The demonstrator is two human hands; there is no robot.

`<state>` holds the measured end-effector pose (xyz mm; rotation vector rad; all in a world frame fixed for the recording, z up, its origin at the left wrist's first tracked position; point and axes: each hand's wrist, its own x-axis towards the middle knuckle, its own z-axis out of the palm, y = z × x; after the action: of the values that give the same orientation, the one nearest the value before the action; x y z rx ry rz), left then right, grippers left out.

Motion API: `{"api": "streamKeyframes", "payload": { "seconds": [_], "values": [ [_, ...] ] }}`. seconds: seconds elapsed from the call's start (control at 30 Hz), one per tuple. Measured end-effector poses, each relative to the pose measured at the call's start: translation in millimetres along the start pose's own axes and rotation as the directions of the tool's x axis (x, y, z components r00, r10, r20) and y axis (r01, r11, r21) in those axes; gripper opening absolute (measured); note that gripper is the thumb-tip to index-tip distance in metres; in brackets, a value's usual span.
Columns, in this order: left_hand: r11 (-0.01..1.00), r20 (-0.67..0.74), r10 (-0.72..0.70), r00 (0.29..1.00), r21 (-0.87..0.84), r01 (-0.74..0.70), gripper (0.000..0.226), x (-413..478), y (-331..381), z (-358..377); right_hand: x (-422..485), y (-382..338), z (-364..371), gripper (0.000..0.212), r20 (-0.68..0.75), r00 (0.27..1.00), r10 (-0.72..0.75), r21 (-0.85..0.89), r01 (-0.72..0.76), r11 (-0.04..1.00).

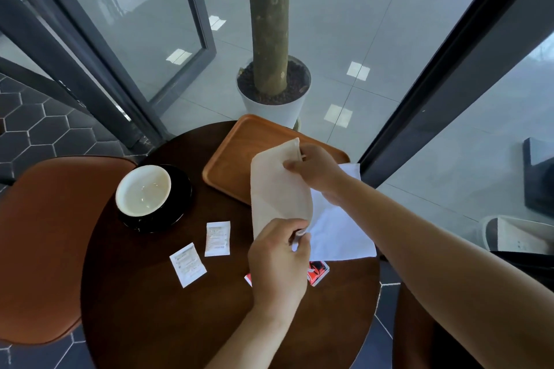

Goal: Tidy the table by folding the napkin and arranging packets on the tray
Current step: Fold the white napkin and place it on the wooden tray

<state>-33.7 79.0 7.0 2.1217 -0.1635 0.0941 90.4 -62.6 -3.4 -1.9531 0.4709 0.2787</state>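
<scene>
A white napkin (280, 189) is lifted over the right side of the round dark table (168, 302), half folded over itself, its lower layer lying flat on the table. My left hand (280, 260) pinches its near corner. My right hand (313, 171) pinches its far corner above the wooden tray (236, 153). Two white packets (218, 239) (188, 264) lie on the table left of my left hand. A red packet (317, 271) peeks out from under my left hand and the napkin.
A white cup on a black saucer (144, 190) stands at the table's left. A brown chair (45, 243) is beside the table on the left. A potted tree (274, 93) stands behind the tray, with glass panels and dark frames around.
</scene>
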Motion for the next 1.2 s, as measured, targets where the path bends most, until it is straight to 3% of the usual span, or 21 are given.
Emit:
{"api": "streamKeyframes", "payload": {
  "seconds": [0.23, 0.57, 0.77, 0.9, 1.03, 1.2],
  "values": [
    [0.994, 0.104, 0.105, 0.989, 0.021, -0.108, 0.018, -8.2, 21.7, 37.8, -3.9, 32.3, -44.9, 0.025, -0.055, 0.998, 0.043, 0.047, -0.041, 0.998],
    [0.949, 0.338, 0.215, 0.916, 0.149, -0.278, 0.024, -17.8, 19.0, 84.5, -8.1, 89.1, -70.0, 0.006, -0.19, 0.974, 0.125, 0.019, -0.124, 0.992],
    [0.924, 0.401, 0.284, 0.871, 0.13, -0.361, 0.021, -19.8, 13.3, 98.5, -4.6, 110.1, -67.9, 0.031, -0.232, 0.967, 0.109, -0.136, -0.143, 0.98],
    [0.92, 0.451, 0.308, 0.838, 0.083, -0.382, 0.015, -24.2, 7.5, 101.6, -5.7, 119.1, -68.1, 0.036, -0.257, 0.963, 0.083, -0.198, -0.136, 0.971],
    [0.942, 0.427, 0.27, 0.863, 0.066, -0.328, 0.015, -28.7, 1.8, 96.6, -8.9, 123.2, -71.2, 0.036, -0.296, 0.952, 0.076, -0.201, -0.14, 0.97],
    [0.982, 0.206, 0.093, 0.974, 0.143, -0.124, 0.02, -22.7, -23.4, 69.5, -22.1, 127.7, -73.7, 0.039, -0.397, 0.918, -0.001, -0.288, -0.124, 0.95]
  ]
}}
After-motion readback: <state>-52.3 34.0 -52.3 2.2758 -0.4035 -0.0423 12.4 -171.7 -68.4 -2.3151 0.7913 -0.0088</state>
